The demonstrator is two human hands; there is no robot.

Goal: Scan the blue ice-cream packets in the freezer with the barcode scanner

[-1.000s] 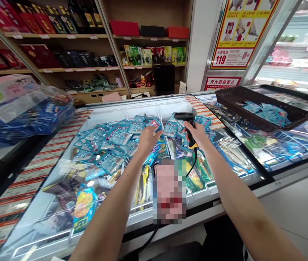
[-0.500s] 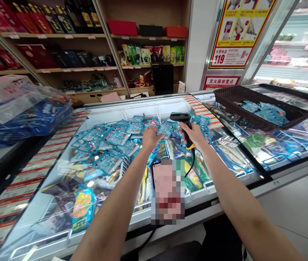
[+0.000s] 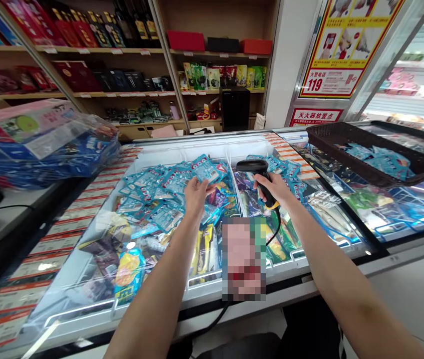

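My left hand (image 3: pixel 197 193) has its thumb and fingers closed at the lower edge of a blue snack packet (image 3: pixel 207 170), above a spread of similar packets (image 3: pixel 152 187) on the glass freezer top. My right hand (image 3: pixel 274 188) is wrapped round the handle of a black and yellow barcode scanner (image 3: pixel 252 166). The scanner's head points left, toward the packet, with a gap between them. Its cord hangs from the handle's base. More blue packets (image 3: pixel 290 172) lie beyond my right hand. A phone-like object (image 3: pixel 244 254), blurred by pixels, lies between my forearms.
Through the freezer glass (image 3: pixel 96 279) show bagged frozen goods. A dark basket (image 3: pixel 369 154) with blue packets stands at the right. Plastic-wrapped boxes (image 3: pixel 43 134) occupy the left. Behind are shelves (image 3: pixel 114 94) of bottles and boxes, and a black box-shaped unit (image 3: pixel 235 109).
My left hand has moved left, away from the scanner, and the blue packet at its fingers is now left of the wire divider. My right hand keeps hold of the scanner. The view has shifted left.
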